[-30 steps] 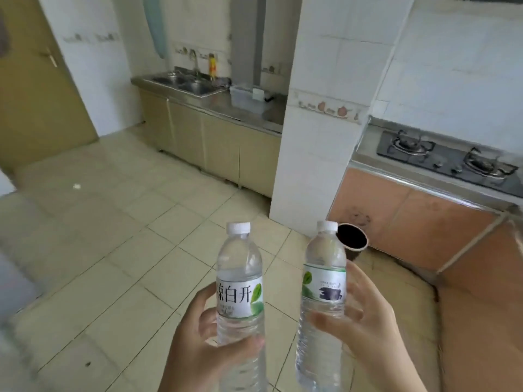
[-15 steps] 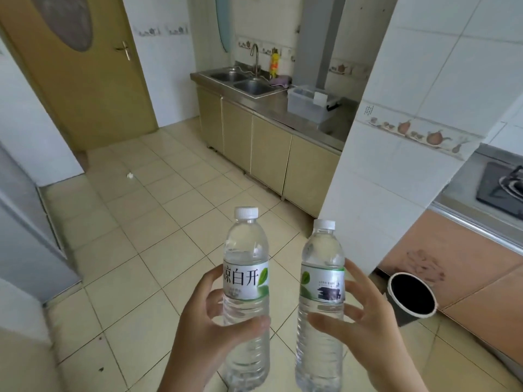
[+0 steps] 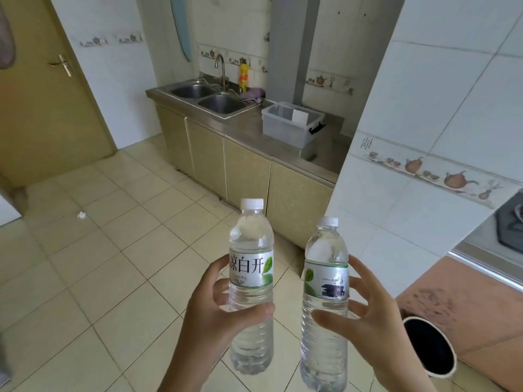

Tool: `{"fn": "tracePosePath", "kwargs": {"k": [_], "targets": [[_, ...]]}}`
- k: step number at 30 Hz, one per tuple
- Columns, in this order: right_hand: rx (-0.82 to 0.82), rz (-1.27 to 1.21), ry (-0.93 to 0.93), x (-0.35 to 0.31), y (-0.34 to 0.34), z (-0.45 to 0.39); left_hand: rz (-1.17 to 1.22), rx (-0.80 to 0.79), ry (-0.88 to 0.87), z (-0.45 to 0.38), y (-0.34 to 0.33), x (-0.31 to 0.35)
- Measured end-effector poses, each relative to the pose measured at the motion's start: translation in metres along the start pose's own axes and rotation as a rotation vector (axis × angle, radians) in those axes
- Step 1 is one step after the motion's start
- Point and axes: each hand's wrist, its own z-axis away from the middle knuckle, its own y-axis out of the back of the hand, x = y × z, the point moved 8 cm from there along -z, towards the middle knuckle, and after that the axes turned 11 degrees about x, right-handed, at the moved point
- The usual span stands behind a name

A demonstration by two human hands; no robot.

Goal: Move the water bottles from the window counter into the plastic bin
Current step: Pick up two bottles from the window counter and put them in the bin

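Observation:
I hold two clear water bottles upright in front of me over the tiled floor. My left hand (image 3: 215, 315) grips the left water bottle (image 3: 251, 241), which has a white cap and a white-green label. My right hand (image 3: 373, 315) grips the right water bottle (image 3: 325, 250), slightly lower, with a green-white label. Ahead on the steel counter stands the clear plastic bin (image 3: 285, 128), open at the top, with a black latch and a white card inside. It is well beyond my hands.
A double steel sink (image 3: 209, 97) with tap and a yellow bottle (image 3: 243, 76) sits left of the bin. A white tiled pillar (image 3: 424, 137) stands on my right. A black-lined waste bin (image 3: 430, 346) is on the floor at lower right. A door (image 3: 42, 94) is at left.
The view has swung left and moved closer to the sink counter; the plastic bin now appears larger and more central. Both hands keep holding their bottles upright.

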Motion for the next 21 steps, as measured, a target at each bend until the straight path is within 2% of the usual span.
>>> {"fn": "tracePosePath", "kwargs": {"k": [11, 21], "targets": [[-0.014, 0.023, 0.04, 0.004, -0.051, -0.244, 0.053, 0.03, 0.058, -0.23, -0.087, 0.026], [-0.069, 0.017, 0.036, -0.025, -0.117, -0.458, 0.075, 0.076, 0.078, -0.43, -0.136, 0.076]]}}
